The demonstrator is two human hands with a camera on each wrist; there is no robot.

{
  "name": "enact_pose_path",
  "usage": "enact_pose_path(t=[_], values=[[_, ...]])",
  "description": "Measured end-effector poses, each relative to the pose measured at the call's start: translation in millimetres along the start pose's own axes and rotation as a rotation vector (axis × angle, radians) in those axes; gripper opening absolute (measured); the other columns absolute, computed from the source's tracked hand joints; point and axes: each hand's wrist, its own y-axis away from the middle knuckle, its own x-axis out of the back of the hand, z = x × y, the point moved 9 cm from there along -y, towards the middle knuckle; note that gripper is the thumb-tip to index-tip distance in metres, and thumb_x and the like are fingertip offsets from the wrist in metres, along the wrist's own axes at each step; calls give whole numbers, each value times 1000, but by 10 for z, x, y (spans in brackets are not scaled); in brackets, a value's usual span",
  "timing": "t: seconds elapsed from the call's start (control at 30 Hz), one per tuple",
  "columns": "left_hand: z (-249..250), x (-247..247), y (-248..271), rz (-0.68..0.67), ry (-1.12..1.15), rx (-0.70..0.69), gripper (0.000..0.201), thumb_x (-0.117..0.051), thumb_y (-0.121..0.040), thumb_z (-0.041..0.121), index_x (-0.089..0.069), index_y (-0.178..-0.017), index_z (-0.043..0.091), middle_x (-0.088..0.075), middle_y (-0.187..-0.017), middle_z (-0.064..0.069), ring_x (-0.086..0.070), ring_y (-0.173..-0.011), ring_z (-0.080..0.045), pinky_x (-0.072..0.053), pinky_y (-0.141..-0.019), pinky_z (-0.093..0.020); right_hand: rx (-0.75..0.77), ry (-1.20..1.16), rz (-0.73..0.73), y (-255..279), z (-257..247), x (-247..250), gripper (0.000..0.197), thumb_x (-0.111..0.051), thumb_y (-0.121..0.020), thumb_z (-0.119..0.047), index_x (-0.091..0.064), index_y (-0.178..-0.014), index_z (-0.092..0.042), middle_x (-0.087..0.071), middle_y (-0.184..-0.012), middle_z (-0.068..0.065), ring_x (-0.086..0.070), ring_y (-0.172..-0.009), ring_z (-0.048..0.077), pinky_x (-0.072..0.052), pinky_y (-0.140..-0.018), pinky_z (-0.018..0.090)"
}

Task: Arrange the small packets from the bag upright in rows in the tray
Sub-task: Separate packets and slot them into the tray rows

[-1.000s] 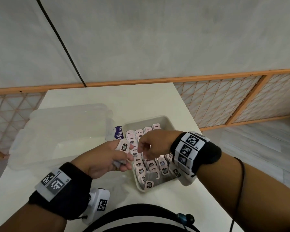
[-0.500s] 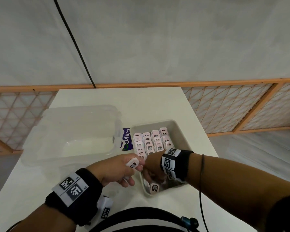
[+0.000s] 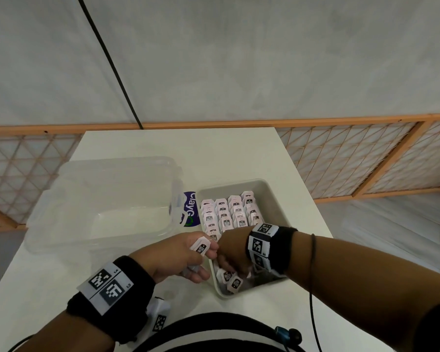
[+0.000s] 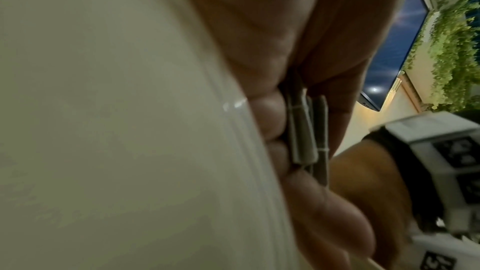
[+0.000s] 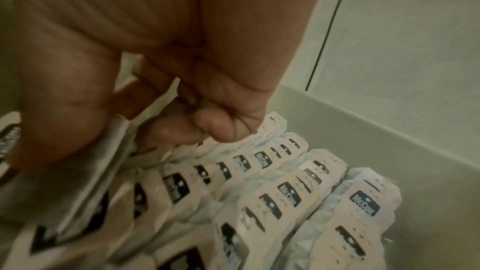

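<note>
The filling step was under way: four rows of packets (image 3: 226, 214) stood upright in the far part of the tray (image 3: 277, 199), while a few near its front wall leaned loose. The left hand (image 3: 173, 257) clasped a small stack (image 3: 200, 247) just beside the tray. The right hand (image 3: 233, 252) was down at the near end of the rows, fingers (image 5: 166, 128) curled round a packet there. Next, probably, stand it straight against its row, then take another from the stack

It looks like an office or showroom: a white bench (image 3: 142, 153), lattice partitions (image 3: 353, 161), a wall screen (image 4: 394, 48) and hanging greenery (image 4: 451, 48).
</note>
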Motion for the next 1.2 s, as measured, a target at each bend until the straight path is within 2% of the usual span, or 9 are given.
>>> enact_pose_path(t=[0.13,0.23,0.37,0.47,0.63,0.8,0.9,1.03,1.2], values=[[66,1,21,29,-33,-39,40,-35,-88,-14,-57,-113,10,-60,-110,-12,-64,-72,-25,-55,-59,-26,-28,-181,79,189,131,186,18,-79,-70,-13,-67,-83,-15,-65,-78,-1,-55,-72,12,-41,-59,18],[194,88,52,117,14,-128,32,-44,-89,-13,-57,-111,8,-61,-91,-11,-60,-61,-20,-53,-55,-25,-67,-347,227,368,305,387,21,-77,-73,-15,-58,-77,-23,-60,-76,-7,-55,-72,11,-45,-67,23],[381,262,112,260,146,-257,30,-66,-80,-9,-59,-107,4,-62,-67,-4,-54,-56,-17,-47,-51,-23,-58,-862,372,649,498,531,34,-74,-77,-5,-52,-99,-20,-62,-87,-1,-61,-63,14,-48,-55,21],[484,292,141,298,203,-309,33,-72,-75,-6,-62,-104,6,-61,-69,-4,-53,-54,-15,-44,-49,-21,21,-1096,398,780,472,561,38,-70,-80,3,-49,-104,-19,-60,-90,4,-66,-63,20,-51,-54,21],[622,334,197,429,152,-391,24,-72,-78,-1,-63,-97,11,-62,-73,-6,-52,-49,-14,-43,-45,-22,57,-1172,451,794,404,521,37,-73,-77,4,-53,-101,-17,-59,-92,8,-67,-71,26,-56,-65,33],[843,378,362,563,-170,-512,38,-81,-70,12,-60,-94,32,-69,-80,1,-63,-67,-13,-53,-65,-31,20,-993,686,966,422,705,20,-77,-78,-23,-68,-95,-19,-68,-83,5,-57,-73,6,-47,-76,27],[952,357,429,562,-196,-549,42,-82,-68,12,-60,-97,34,-72,-76,3,-67,-77,-14,-56,-77,-40,15,-963,817,1076,432,789,12,-77,-78,-24,-73,-86,-16,-69,-77,5,-52,-65,2,-44,-67,20],[997,387,477,563,-120,-572,46,-80,-70,6,-61,-104,31,-73,-81,4,-65,-79,-11,-58,-77,-42,-51,-1099,923,1144,583,773,5,-73,-81,-12,-70,-84,-11,-63,-63,-5,-56,-58,5,-45,-59,19],[957,408,472,551,-54,-562,48,-79,-70,1,-62,-105,27,-69,-78,-4,-63,-67,-6,-58,-63,-28,109,-1438,924,1176,547,734,7,-65,-85,2,-59,-88,-2,-64,-68,15,-66,-61,19,-53,-56,22]])
